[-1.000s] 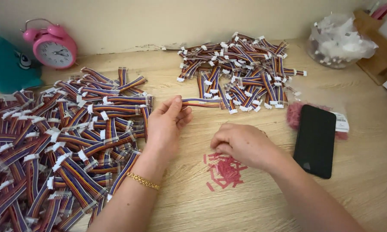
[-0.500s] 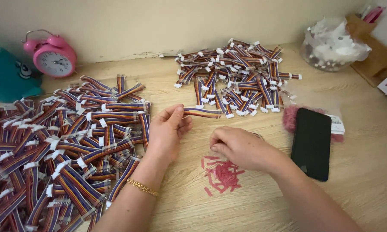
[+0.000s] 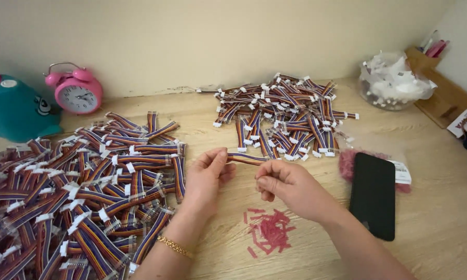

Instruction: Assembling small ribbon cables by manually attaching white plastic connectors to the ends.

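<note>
My left hand (image 3: 205, 176) pinches one end of a short rainbow ribbon cable (image 3: 245, 157) just above the wooden desk (image 3: 441, 218). My right hand (image 3: 290, 187) is closed at the cable's other end, fingertips curled around it. A gold bracelet sits on my left wrist. Below my right hand lies a small heap of red tube pieces (image 3: 269, 232). A big pile of the same cables (image 3: 83, 186) spreads to the left, and a smaller pile with white connectors (image 3: 282, 116) lies beyond my hands.
A black phone (image 3: 373, 194) lies on a bag of pink pieces at the right. A pink alarm clock (image 3: 77, 89) and a teal holder (image 3: 15, 111) stand at the back left. A clear bowl of white parts (image 3: 394, 83) is back right.
My right hand has risen from the desk beside the red pieces to meet the cable's free end. My left hand has lifted the cable slightly toward the middle.
</note>
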